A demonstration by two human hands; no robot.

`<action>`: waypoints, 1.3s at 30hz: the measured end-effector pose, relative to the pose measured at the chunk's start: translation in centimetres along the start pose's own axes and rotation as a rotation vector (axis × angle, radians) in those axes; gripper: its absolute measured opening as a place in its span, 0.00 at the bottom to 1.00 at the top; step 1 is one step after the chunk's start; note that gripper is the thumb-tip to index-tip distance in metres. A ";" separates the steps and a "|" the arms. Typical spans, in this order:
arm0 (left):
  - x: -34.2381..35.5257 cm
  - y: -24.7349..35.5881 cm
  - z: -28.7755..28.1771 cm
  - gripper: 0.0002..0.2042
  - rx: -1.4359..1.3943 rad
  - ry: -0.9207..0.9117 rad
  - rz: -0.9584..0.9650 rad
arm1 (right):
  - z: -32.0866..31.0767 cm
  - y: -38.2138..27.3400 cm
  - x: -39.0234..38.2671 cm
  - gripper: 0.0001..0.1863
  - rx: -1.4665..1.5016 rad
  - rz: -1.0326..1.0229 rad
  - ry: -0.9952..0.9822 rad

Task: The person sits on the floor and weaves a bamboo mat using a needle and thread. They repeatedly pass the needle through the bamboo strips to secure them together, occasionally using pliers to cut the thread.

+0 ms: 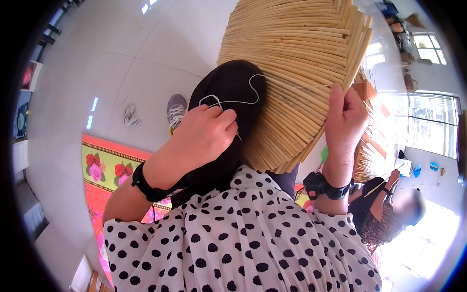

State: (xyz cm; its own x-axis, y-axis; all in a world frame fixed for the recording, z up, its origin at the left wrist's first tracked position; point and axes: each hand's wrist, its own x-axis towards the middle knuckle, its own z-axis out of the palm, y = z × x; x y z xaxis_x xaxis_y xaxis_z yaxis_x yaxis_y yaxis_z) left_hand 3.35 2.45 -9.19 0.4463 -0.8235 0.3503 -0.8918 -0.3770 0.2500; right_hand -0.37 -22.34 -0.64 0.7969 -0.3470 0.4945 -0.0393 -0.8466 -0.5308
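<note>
A fan-like mat of pale straw-coloured sticks (pixel 292 58), laid closely side by side, leans over my lap to the right. My right hand (pixel 346 117) grips its right edge, thumb on the near face and fingers partly hidden. Closed over my dark-clad knee (pixel 228 80), my left hand (pixel 209 129) holds a thin white cord (pixel 257 92). The cord loops above the knuckles, curves over the knee and runs across the sticks toward my right thumb. A thin tip pokes out below the left fingers; whether it is a needle or a cord end I cannot tell.
A red and yellow floral mat (pixel 114 168) lies on the pale floor at the left. Near my grey shoe (pixel 177 108) is a crumpled whitish scrap (pixel 130 115). To the right, another person (pixel 384 214) sits beside more stick work (pixel 372 158). Windows (pixel 430 124) line that side.
</note>
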 end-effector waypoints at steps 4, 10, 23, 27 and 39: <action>1.3 0.2 -0.2 0.04 0.010 -0.077 -0.054 | 0.2 0.1 0.1 0.11 0.018 0.016 -0.011; 1.8 -0.9 -1.0 0.03 -0.052 -0.086 0.063 | -0.3 0.0 0.1 0.11 -0.031 0.000 -0.046; 0.6 -1.6 -1.0 0.03 0.012 0.014 0.162 | -0.3 -0.4 0.2 0.09 0.003 0.025 -0.051; 1.6 -2.5 -1.9 0.05 -0.259 0.110 0.094 | -0.3 -0.6 0.2 0.09 0.010 0.027 -0.055; 11.8 1.4 0.8 0.05 -0.977 0.604 -0.234 | -0.1 -0.5 0.2 0.07 0.099 0.030 -0.063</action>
State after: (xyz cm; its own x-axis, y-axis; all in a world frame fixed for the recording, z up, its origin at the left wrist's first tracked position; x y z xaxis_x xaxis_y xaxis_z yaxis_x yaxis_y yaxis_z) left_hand 7.29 -8.15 -5.43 0.7886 -0.3431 0.5103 -0.4653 0.2096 0.8600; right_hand -0.30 -21.99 -0.18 0.8325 -0.3428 0.4352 -0.0059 -0.7910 -0.6118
